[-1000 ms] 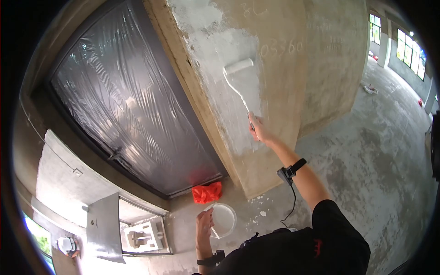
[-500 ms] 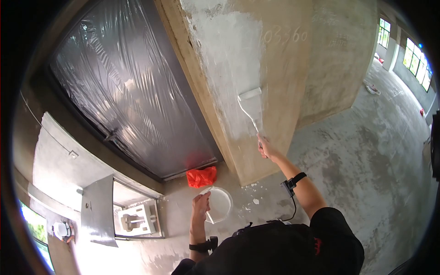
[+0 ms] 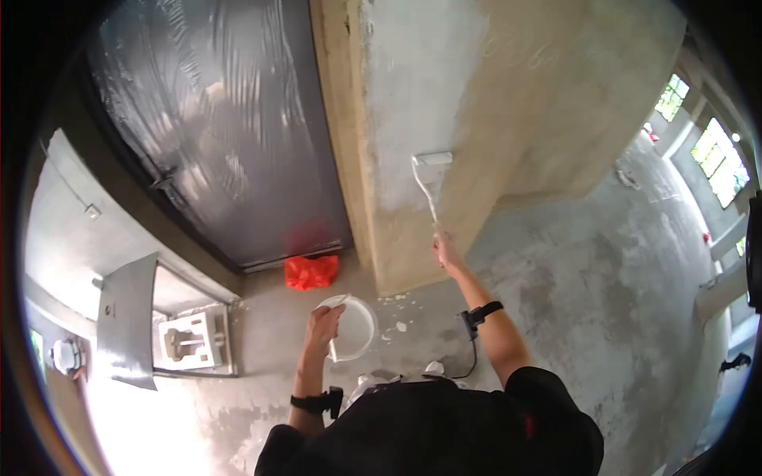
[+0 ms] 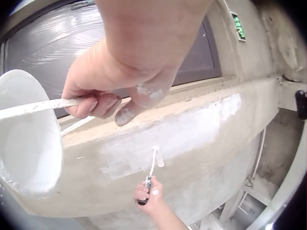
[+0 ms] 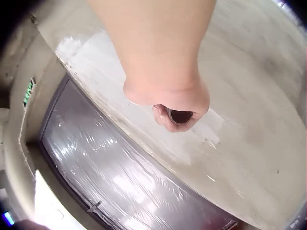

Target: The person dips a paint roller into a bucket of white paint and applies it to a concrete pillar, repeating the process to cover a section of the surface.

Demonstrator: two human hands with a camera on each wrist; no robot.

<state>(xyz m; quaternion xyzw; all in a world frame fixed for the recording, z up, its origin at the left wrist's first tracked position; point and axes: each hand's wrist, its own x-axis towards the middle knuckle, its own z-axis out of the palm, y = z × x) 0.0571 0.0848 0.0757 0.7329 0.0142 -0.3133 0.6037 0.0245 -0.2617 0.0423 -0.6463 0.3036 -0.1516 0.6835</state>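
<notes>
My right hand [image 3: 447, 252] grips the dark handle of a paint roller [image 3: 433, 159]. The white sleeve lies against the wall near the bottom of a pale painted strip [image 3: 419, 87], beside bare tan plaster. In the right wrist view, the handle's hollow end [image 5: 181, 116] shows inside my curled fingers. My left hand [image 3: 324, 324] hangs low with its fingers around the white handle [image 4: 38, 108] of a bucket [image 3: 373, 327]. White paint shows inside the bucket, and white smears mark the fingers in the left wrist view.
Left of the wall stands a dark door [image 3: 230, 143] wrapped in plastic film. A red plastic bag [image 3: 311, 272] lies at its foot. White flecks [image 3: 401, 326] dot the floor by the bucket. An opened wall box [image 3: 190, 341] is at lower left; grey concrete floor [image 3: 571, 293] extends right.
The roller has come down the wall in my right hand, mostly in the first half second. The head view has turned, shifting the door and bucket left. The left hand keeps the bucket.
</notes>
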